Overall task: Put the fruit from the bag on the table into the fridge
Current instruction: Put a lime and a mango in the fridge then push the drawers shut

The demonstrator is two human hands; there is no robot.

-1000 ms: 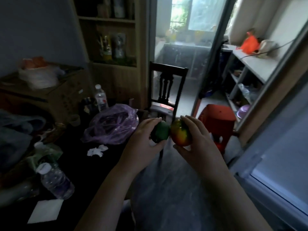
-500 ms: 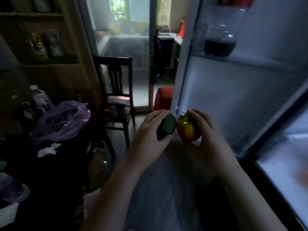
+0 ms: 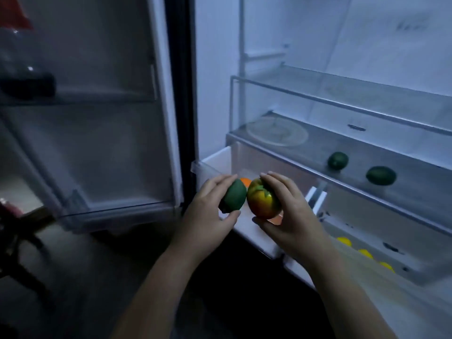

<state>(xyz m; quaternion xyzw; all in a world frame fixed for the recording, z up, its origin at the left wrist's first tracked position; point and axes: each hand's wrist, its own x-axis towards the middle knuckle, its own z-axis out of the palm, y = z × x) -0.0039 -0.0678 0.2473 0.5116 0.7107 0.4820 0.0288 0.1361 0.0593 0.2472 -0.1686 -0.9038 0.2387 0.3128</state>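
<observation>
Fruit fills both hands: the left hand (image 3: 208,211) grasps a green fruit (image 3: 233,195), the right hand (image 3: 291,216) a red-yellow fruit (image 3: 263,203), the two touching above the open drawer (image 3: 212,165). Each grip should lower, then release singly. The shelf (image 3: 415,192) at two o'clock offers room too.

The left hand (image 3: 208,211) grips a dark green fruit (image 3: 233,198) and the right hand (image 3: 291,211) grips a red and yellow fruit (image 3: 261,201), fingers curled round each. The two fruits are just beside each other, over the left drawer (image 3: 212,162) pulled out of the open fridge (image 3: 215,69). An orange fruit (image 3: 245,181) lies in that drawer. On the glass shelf (image 3: 367,152) above, far right, sit a round green fruit (image 3: 338,160) and an oval green fruit (image 3: 380,175), apart. Yellow fruits (image 3: 343,241) lie in the right drawer (image 3: 415,277). The fridge door (image 3: 97,118) stands open at left.
</observation>
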